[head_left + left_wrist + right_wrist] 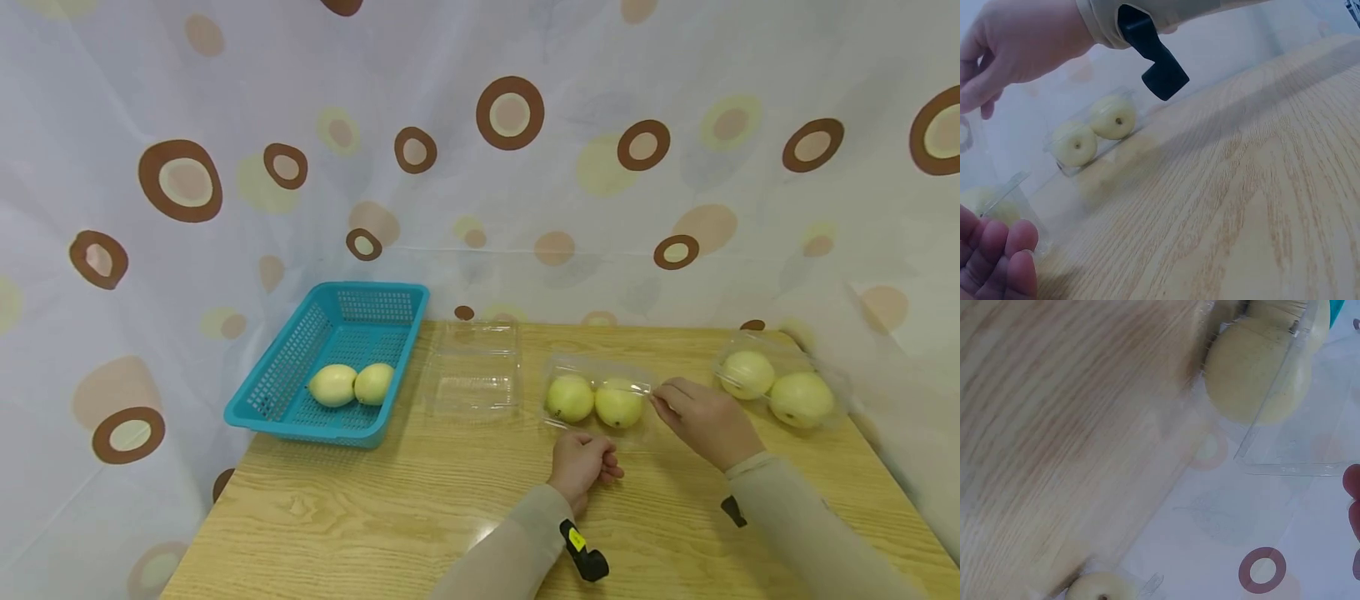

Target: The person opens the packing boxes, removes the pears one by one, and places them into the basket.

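Observation:
A clear plastic clamshell box [551, 417] holds two pale yellow-green fruits [618, 404], side by side. At its right end, my right hand [705, 421] pinches the edge of the transparent lid [1297, 469], which stands raised at an angle in the right wrist view. Only fingertips [1352, 487] of that hand show there. Just in front of the box, my left hand [581, 465] hangs with loosely curled fingers, nothing held in them. Its fingers [1019, 240] appear close to the box in the left wrist view; whether they touch it is unclear.
A blue plastic basket [251, 408] with two similar fruits [333, 385] stands at the left. Between basket and box lies another clear clamshell [474, 387], unfolded. At the right, a clear box [772, 354] contains two fruits [801, 400]. A patterned curtain [555, 192] hangs behind the wooden table [360, 517].

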A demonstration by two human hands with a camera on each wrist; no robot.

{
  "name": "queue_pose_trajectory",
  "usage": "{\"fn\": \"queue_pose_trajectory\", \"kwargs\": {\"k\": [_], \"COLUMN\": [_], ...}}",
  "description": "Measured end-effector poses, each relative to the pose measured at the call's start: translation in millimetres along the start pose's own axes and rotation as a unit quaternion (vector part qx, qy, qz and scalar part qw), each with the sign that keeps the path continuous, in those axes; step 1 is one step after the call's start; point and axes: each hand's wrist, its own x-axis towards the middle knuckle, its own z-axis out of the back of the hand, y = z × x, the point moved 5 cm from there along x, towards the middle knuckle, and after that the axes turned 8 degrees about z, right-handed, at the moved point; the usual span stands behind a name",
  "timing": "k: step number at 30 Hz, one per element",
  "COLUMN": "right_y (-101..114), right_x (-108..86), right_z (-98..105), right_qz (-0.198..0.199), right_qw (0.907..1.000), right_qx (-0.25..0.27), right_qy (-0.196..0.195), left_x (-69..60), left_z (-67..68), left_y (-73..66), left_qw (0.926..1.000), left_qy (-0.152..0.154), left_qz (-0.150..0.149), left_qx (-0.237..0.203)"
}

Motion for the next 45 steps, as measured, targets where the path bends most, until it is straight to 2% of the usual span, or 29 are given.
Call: {"fn": "queue_pose_trajectory", "kwargs": {"k": [5, 8, 11, 16, 21, 26, 29, 37, 42, 45], "right_y": [-4.6, -9.3, -15.9, -25.7, -33.7, -43.1, -46.9, -49.6, -49.8, -49.4], "right_x": [1.8, -1.1, -6.4, -9.3, -6.6, -9.1, -12.0, -22.8, -26.4, -27.2], "right_z": [-1.1, -2.9, -6.7, -12.4, -15.6, -23.8, -29.7, -47.3, -54.5, -56.0], "right_qz": [-0.016, -0.063, -0.131, -0.239, -0.319, -0.385, -0.405, -0.425, -0.423, -0.424], "right_qw": [0.9998, 0.9977, 0.9899, 0.9652, 0.9324, 0.9022, 0.8909, 0.8680, 0.8633, 0.8606], "right_qx": [0.008, 0.025, 0.052, 0.103, 0.167, 0.194, 0.206, 0.257, 0.275, 0.280], "right_qy": [-0.005, -0.011, -0.015, -0.023, -0.029, -0.021, -0.014, 0.012, 0.028, 0.036], "left_x": [-1.0, -1.5, -0.6, 0.0, -1.2, -1.2, -1.0, 2.4, 2.0, 1.4], "left_z": [-0.7, -1.2, -1.0, -1.1, -1.6, -1.3, -1.2, 0.9, 9.1, 19.1], "left_y": [0.1, -0.2, 0.8, 1.8, 1.3, 0.8, 0.9, 1.8, -0.8, -5.1], "left_qw": [1.0000, 1.0000, 0.9999, 0.9999, 0.9999, 0.9997, 0.9997, 0.9991, 0.9983, 0.9982], "left_qy": [0.004, 0.010, 0.012, 0.012, 0.015, 0.021, 0.026, 0.042, 0.056, 0.052], "left_qz": [0.003, 0.000, -0.004, -0.009, -0.009, -0.007, -0.005, -0.005, 0.004, 0.015], "left_qx": [-0.002, 0.001, 0.004, 0.004, 0.002, 0.002, 0.003, 0.003, -0.014, -0.024]}}
